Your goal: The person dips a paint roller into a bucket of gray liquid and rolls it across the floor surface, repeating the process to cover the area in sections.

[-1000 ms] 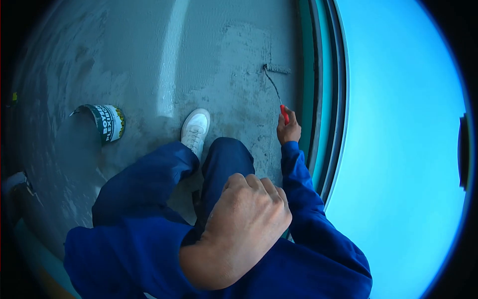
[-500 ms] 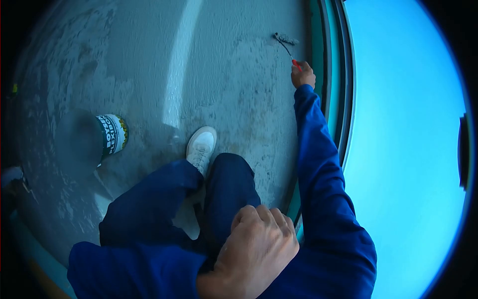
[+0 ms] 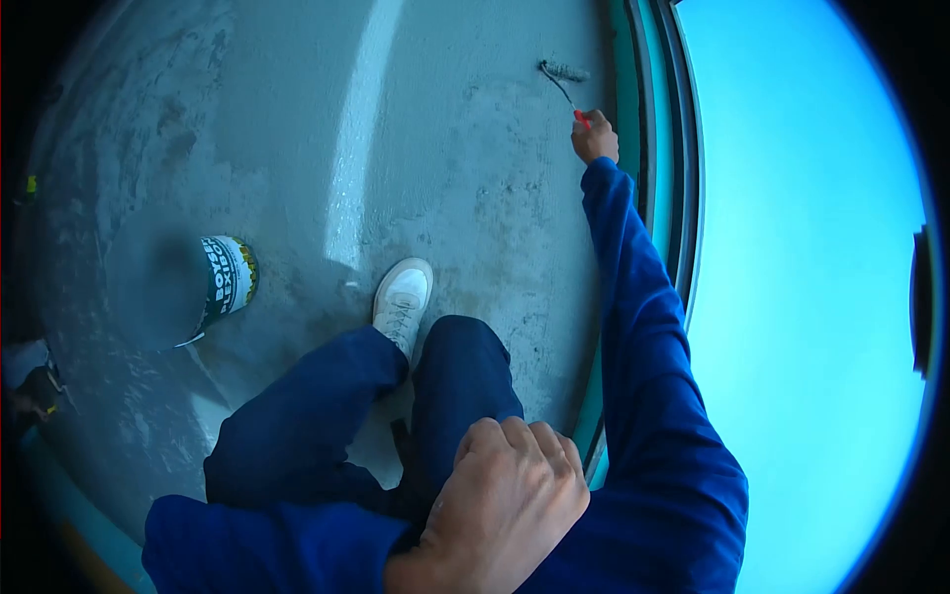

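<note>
At the end of my stretched right arm, my right hand [image 3: 596, 137] grips the red handle of a paint roller [image 3: 566, 72]. The roller's grey sleeve lies against the grey-coated floor [image 3: 475, 139], close to the wall edge on the right. My left hand [image 3: 510, 500] is closed in front of my body, near my raised knee, its back towards me. Its fingers curl away and hide whatever they may hold. On the floor to my left stands a paint bucket [image 3: 228, 277] with a white and green label.
A teal ledge with a dark window frame [image 3: 676, 178] runs along my right, beside bright blue glass [image 3: 802, 297]. My white shoe [image 3: 404, 297] rests on the floor in the middle. At the far left edge sit dark objects [image 3: 35, 381], partly in shadow.
The roller and my right hand have shifted slightly up and to the left in view. My left hand stays closed in nearly the same place.
</note>
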Tool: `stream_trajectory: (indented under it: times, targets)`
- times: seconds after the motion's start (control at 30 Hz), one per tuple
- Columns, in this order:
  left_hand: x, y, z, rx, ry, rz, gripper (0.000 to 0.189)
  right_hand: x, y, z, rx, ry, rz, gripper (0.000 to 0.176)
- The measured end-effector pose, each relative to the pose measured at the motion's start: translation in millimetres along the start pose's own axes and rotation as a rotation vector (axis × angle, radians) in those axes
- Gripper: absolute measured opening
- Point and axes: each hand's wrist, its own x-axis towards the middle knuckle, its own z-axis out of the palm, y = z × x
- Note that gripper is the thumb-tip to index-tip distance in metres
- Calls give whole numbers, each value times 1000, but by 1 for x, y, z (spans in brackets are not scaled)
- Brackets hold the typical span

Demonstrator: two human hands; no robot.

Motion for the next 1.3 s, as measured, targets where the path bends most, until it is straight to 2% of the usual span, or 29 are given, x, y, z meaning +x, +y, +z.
stream_trajectory:
  times: [0.1, 0.27, 0.4, 0.53, 0.57, 0.67, 0.7, 0.87, 1.0, 1.1, 1.2, 1.3]
  targets:
    - [7, 9, 6, 77, 79, 55, 9, -58, 22, -6, 23, -1, 0, 30]
    - [11, 25, 28, 108, -1, 83, 11, -173, 64, -29, 77, -52, 82, 30]
    - [18, 31, 27, 115, -26, 90, 14, -258, 100, -46, 102, -53, 55, 28]
    - [26, 36, 27, 70, -67, 129, 10, -342, 132, -64, 92, -88, 105, 29]
    - [26, 37, 29, 63, -24, 139, 6, -363, 137, -70, 84, -98, 119, 29]
    - [30, 37, 28, 110, -30, 117, 4, -430, 160, -86, 79, -124, 170, 28]
    - [32, 38, 26, 40, 4, 86, 5, -449, 166, -90, 81, -130, 182, 28]
    - [38, 32, 31, 84, -24, 66, 14, -535, 191, -121, 84, -220, 294, 30]
    - [40, 30, 28, 74, -15, 54, 17, -586, 202, -150, 56, -310, 389, 30]
    - [38, 25, 29, 18, 47, 75, 19, -615, 215, -160, 66, -184, 255, 32]
    - [38, 23, 30, 9, 100, 102, 19, -618, 225, -151, 72, -159, 258, 32]
    - [36, 23, 32, 10, 153, 136, 18, -569, 221, -129, 100, -76, 225, 32]
